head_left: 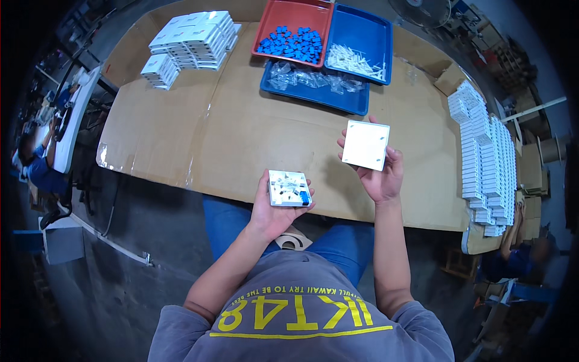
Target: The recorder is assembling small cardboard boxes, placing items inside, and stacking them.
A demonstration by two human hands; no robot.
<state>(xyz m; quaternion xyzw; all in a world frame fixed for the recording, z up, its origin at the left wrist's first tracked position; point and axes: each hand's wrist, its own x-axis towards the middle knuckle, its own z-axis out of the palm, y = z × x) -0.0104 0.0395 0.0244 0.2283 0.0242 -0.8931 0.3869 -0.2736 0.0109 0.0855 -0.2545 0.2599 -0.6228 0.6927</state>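
Note:
My left hand (266, 217), near the table's front edge, grips a shallow white square box (272, 192). Small dark and white parts show inside it, with a clear shiny bag and a blue piece at one corner. Farther right and a little higher, my right hand (386, 182) has its fingers around a flat white square lid (365, 145). The lid carries small dark marks near its edges. Box and lid are apart from each other.
Behind my hands are a red tray (295, 11) of blue plastic pieces, a blue tray (362, 24) of white sticks and a lower blue tray (313, 99) of clear bags. White boxes are stacked far left (193, 39) and right (482, 157). Other people work on both sides.

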